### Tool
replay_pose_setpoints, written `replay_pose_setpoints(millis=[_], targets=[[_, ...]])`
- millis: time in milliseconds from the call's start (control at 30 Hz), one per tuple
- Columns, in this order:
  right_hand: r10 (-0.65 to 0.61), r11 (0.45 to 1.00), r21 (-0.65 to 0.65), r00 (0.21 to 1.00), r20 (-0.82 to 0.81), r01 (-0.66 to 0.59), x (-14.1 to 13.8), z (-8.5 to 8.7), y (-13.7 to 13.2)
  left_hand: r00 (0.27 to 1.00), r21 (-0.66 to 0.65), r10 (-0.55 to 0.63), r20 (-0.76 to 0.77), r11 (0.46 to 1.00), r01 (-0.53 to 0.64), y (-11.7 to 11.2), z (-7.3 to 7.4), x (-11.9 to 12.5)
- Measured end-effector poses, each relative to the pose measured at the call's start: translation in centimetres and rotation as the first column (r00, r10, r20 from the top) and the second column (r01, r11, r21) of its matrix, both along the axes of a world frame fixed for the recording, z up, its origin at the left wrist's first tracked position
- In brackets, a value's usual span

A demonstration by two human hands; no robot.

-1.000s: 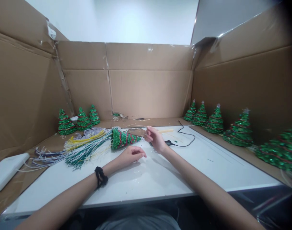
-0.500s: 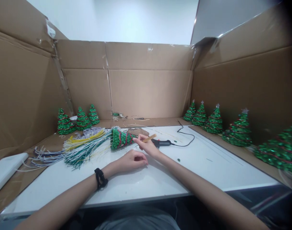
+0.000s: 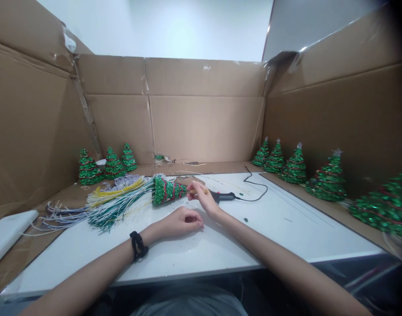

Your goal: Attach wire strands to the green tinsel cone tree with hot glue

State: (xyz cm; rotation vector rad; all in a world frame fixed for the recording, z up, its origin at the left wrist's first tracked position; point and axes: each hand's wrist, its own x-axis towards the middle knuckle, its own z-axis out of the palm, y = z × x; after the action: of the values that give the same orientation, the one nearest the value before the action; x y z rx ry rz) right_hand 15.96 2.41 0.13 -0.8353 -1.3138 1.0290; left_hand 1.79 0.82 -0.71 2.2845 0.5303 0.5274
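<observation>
My right hand (image 3: 200, 195) is closed around a short tan stick (image 3: 202, 191), mostly covered by the fingers; what kind of stick it is I cannot make out. Its fingertips are at the narrow end of a green tinsel Christmas tree (image 3: 166, 192) with red garland, lying on its side on the white table. Whether they touch the tree is unclear. My left hand (image 3: 182, 221) rests on the tabletop closer to me, loosely curled, with nothing visible in it. Just beyond the right wrist lies a black corded tool (image 3: 226, 196) with a red part, its front hidden by that hand.
Bundles of green, white and yellow strands (image 3: 117, 199) spread left of the lying tree. Finished-looking trees stand along the right cardboard wall (image 3: 332, 114), and more trees (image 3: 114, 163) at back left. A white box-like object (image 3: 11, 235) sits at far left. Small green scraps (image 3: 246, 220) dot the table.
The tan stick, which stuck out up and to the right of my right hand, now lies lower, mostly behind the fingers. The right fingers have shifted slightly; my left hand stays put.
</observation>
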Motion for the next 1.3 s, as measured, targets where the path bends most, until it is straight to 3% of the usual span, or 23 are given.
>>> replay_pose_setpoints(millis=[200,467,567,733,867,933,1100,1200,1300], targets=[[-0.24,0.945,0.19,0.958,-0.158,0.268,0.6,0.5,0.7,1.0,-0.023,0.006,-0.016,1.0,-0.006,0.2,-0.3,0.0],[-0.553,0.769,0.309,0.825,-0.118,0.559,1.3,0.9,0.6,0.999,-0.07,-0.04,-0.003,0.997,0.039,0.1,-0.5,-0.1],[-0.594,0.749,0.329,0.803,-0.051,0.575,1.4,0.9,0.6,0.998,-0.044,-0.056,0.008,0.997,0.056,-0.1,-0.5,-0.1],[-0.515,0.834,0.351,0.83,0.216,0.426,1.2,0.1,0.8,0.998,-0.012,-0.065,0.026,0.998,0.065,-0.5,-0.3,0.1],[-0.359,0.93,0.218,0.863,0.355,0.297,0.8,-0.4,0.5,0.997,-0.018,-0.077,0.016,0.997,0.077,-0.6,-0.2,0.0],[-0.336,0.941,0.177,0.87,0.36,0.29,0.7,-0.3,0.4,0.997,-0.009,-0.08,0.007,0.997,0.08,-0.5,-0.2,-0.1],[-0.366,0.922,0.207,0.91,0.196,0.326,0.9,0.2,0.6,0.996,0.029,-0.089,0.011,0.996,0.088,-0.4,-0.3,-0.1],[-0.368,0.921,0.209,0.911,0.184,0.33,1.0,0.3,0.6,0.996,0.045,-0.091,0.009,0.995,0.09,-0.5,-0.3,0.0],[-0.271,0.96,0.132,0.94,0.209,0.247,0.8,0.3,0.5,0.995,0.058,-0.095,0.003,0.994,0.095,-0.5,-0.2,0.0]])
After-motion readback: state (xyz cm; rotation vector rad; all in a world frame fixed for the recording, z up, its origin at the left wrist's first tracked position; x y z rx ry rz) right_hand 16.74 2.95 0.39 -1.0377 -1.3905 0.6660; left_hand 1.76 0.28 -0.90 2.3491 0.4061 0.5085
